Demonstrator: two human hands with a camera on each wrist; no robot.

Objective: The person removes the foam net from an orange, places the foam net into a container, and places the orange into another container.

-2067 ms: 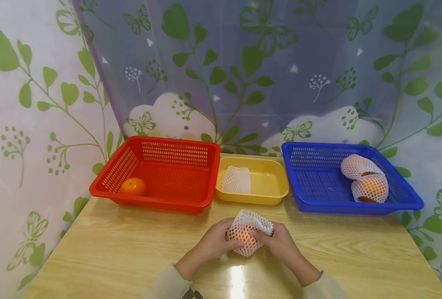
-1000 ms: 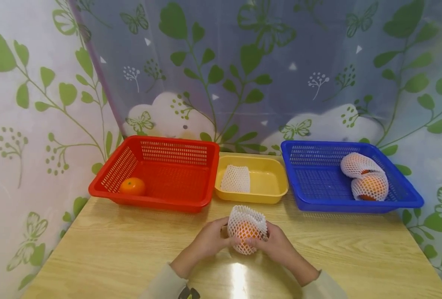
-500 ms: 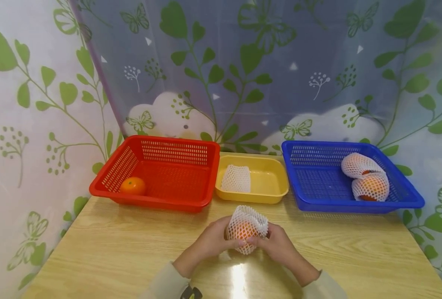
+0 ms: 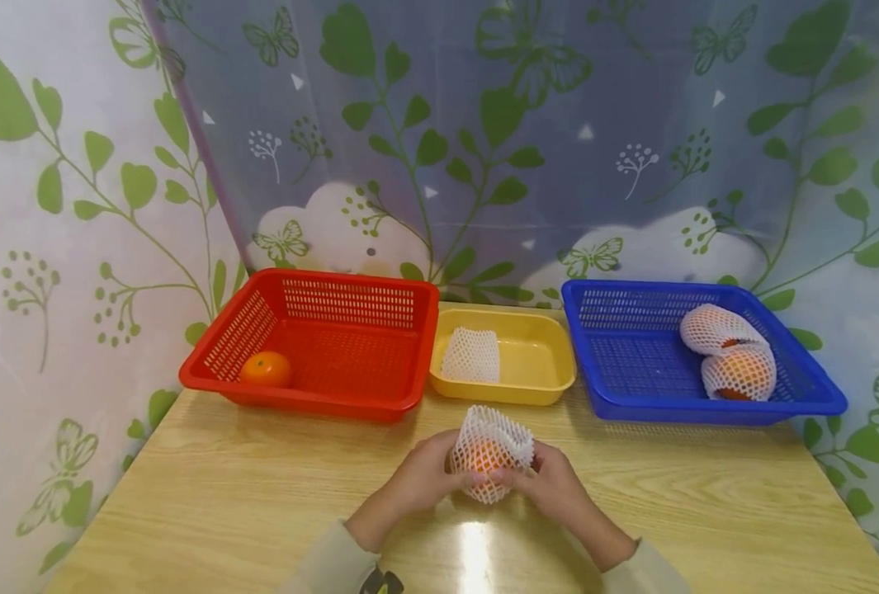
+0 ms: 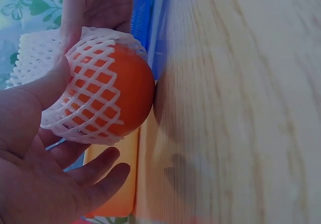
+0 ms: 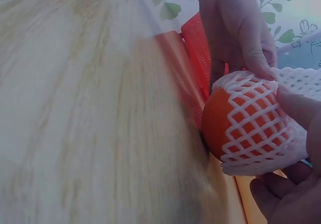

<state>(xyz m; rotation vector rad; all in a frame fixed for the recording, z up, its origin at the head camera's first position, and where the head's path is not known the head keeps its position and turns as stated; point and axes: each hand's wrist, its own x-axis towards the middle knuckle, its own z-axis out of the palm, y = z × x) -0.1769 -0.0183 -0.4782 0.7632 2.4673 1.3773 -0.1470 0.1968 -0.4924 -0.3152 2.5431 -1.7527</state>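
Observation:
In front of me, both hands hold an orange (image 5: 136,91) partly covered by a white foam fruit net (image 4: 494,425). Its bare end sits against the wooden table, while the loose end of the net stands up above the fruit. My left hand (image 4: 422,472) grips the left side, thumb across the front of the net. From the right, my right hand (image 4: 552,481) pinches the net, its thumb beside the left one. In the left wrist view some fingers of the left hand (image 5: 55,169) spread below the fruit. The right wrist view shows the right hand's (image 6: 296,194) thumb on the net.
A red basket (image 4: 320,406) at back left holds a bare orange (image 4: 265,370). Behind the hands, a yellow tray (image 4: 536,363) contains a loose foam net (image 4: 471,355). The blue basket (image 4: 625,351) at right bears two netted fruits (image 4: 739,371). Patterned cloth hangs behind.
The net's top, earlier folded toward the right, now stands more upright. My right thumb has slid lower, beside the left thumb. Over the last half second the hands barely move.

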